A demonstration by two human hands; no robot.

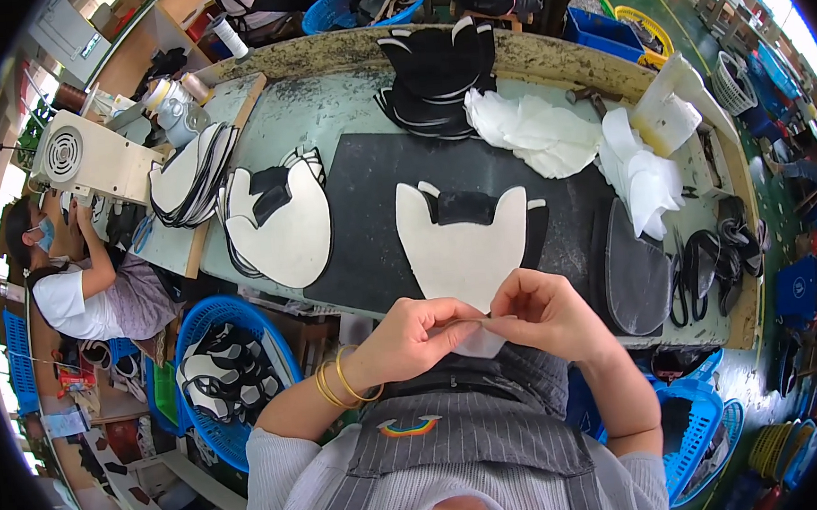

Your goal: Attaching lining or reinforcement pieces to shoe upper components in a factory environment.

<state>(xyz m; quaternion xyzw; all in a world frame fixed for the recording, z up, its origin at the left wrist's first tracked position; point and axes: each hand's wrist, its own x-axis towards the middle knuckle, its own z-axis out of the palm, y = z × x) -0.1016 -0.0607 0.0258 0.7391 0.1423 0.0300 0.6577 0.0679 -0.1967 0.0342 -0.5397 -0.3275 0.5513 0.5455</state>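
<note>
Close to my body, at the table's near edge, my left hand point(433, 331) and my right hand point(536, 314) meet with thumbs and forefingers pinched together. Between them they hold a thin white sheet point(481, 346), whose lower part hangs below the fingertips; the fingers hide the rest. Just beyond lies a cream shoe upper piece point(463, 248) with two prongs and a black lining, flat on a black mat point(357, 190). Left of it is a stack of similar cream upper pieces point(286, 230).
Black upper pieces point(438, 73) and crumpled white sheets point(537, 130) lie at the far side. A dark rounded pad point(637, 272) and black scissors point(683, 283) are at right. A sewing machine point(89, 159) and a co-worker point(98, 286) are left, above a blue basket point(218, 311).
</note>
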